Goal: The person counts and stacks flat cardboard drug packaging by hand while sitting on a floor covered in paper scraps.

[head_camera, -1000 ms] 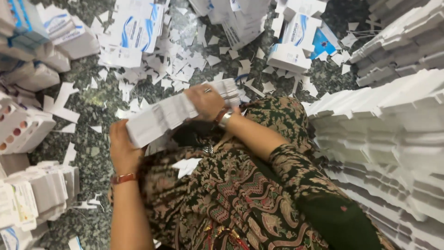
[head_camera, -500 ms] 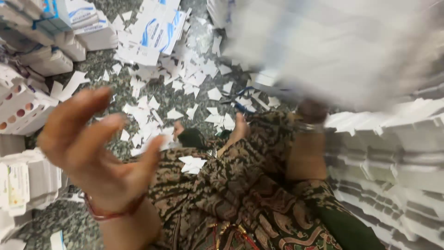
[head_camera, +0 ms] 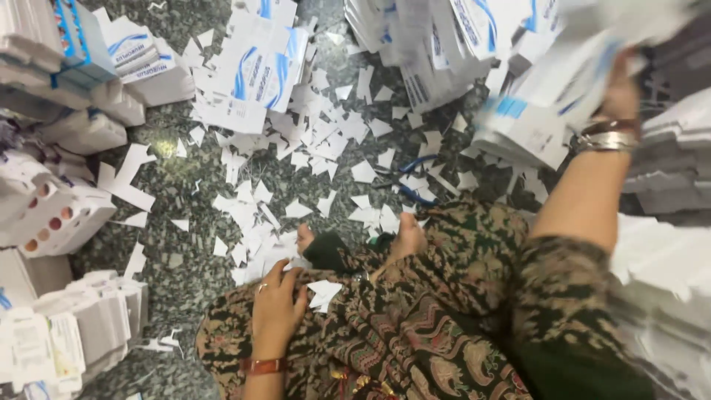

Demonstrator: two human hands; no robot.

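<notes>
Speckled grey stone floor (head_camera: pixel 185 259) runs under everything, littered with white paper scraps (head_camera: pixel 311 148). A person sits on it in a patterned garment (head_camera: pixel 415 326), bare feet (head_camera: pixel 407 237) poking out in front.

Nearest, the left hand (head_camera: pixel 278 304) lies flat on the lap, fingers loosely spread and pressing down on the cloth; it grips nothing. A red bangle (head_camera: pixel 263 365) circles its wrist. Just beside its fingertips rests a single white scrap (head_camera: pixel 324 291), likely dropped there from trimming. To the left of that hand, stacks of flattened white cartons (head_camera: pixel 81 326) stand on edge, packed tight so they stay up.

Beyond the feet, a pair of blue-handled scissors (head_camera: pixel 411 181) lies half buried in the scraps, well apart from both hands.

Up and away to the right, the right hand (head_camera: pixel 618 92) is raised high, bangles (head_camera: pixel 607 137) on the wrist, closed around a thick bundle of cartons (head_camera: pixel 541 111) with blue print. Motion blur hides the fingers' exact hold, but the bundle hangs from that hand clear of the floor, tilted. Beside the right arm, a tall white pile (head_camera: pixel 666 259) of more cartons banks up.

Farthest from both hands, loose blue-and-white cartons (head_camera: pixel 252 74) sprawl in heaps across the top, and to the far left a tray with round coloured spots (head_camera: pixel 59 218) leans among more stacks.
</notes>
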